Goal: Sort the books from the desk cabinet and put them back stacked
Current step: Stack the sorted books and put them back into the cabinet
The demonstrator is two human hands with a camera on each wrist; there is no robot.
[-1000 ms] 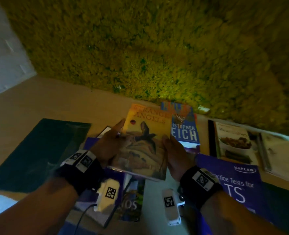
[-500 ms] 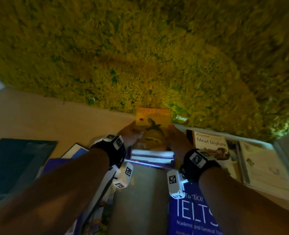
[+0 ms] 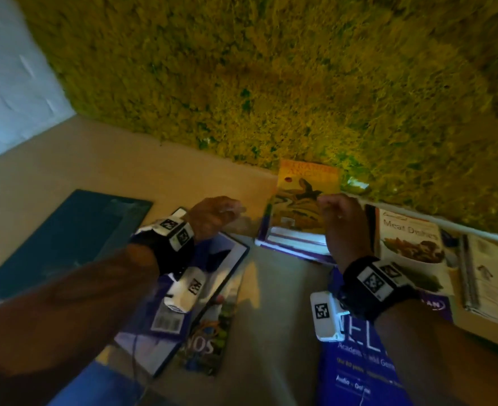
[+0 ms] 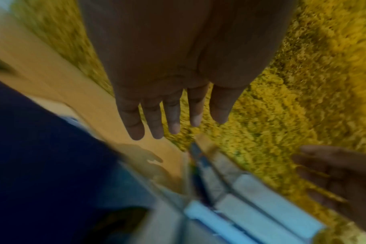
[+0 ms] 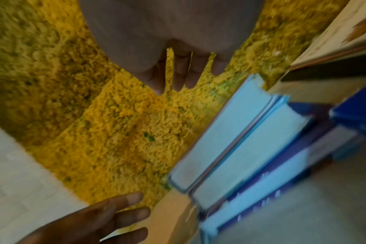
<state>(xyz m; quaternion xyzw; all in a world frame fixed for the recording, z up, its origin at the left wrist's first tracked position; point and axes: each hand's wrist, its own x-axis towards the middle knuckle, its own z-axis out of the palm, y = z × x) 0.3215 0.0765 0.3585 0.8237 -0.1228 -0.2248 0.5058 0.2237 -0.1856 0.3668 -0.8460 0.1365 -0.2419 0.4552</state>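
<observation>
The orange paperback "Strange Angels" [image 3: 303, 197] lies on top of a small stack of books [image 3: 296, 241] against the moss wall. The stack's pale page edges show in the left wrist view [image 4: 253, 204] and in the right wrist view [image 5: 238, 140]. My left hand [image 3: 215, 213] hovers left of the stack, fingers straight and empty [image 4: 171, 118]. My right hand [image 3: 340, 221] is at the stack's right edge, fingers extended [image 5: 178, 76] and holding nothing.
A "Meat Dishes" cookbook [image 3: 408, 241] and a spiral notebook [image 3: 493, 276] lie to the right. A purple IELTS book [image 3: 359, 361] is under my right forearm. Overlapping books [image 3: 212, 315] lie under my left wrist, a dark mat [image 3: 60, 238] further left. The yellow-green moss wall [image 3: 271, 83] closes off the back.
The paperback, held in both hands a second ago, now lies on the stack. Both hands have let go of it and drawn apart and back.
</observation>
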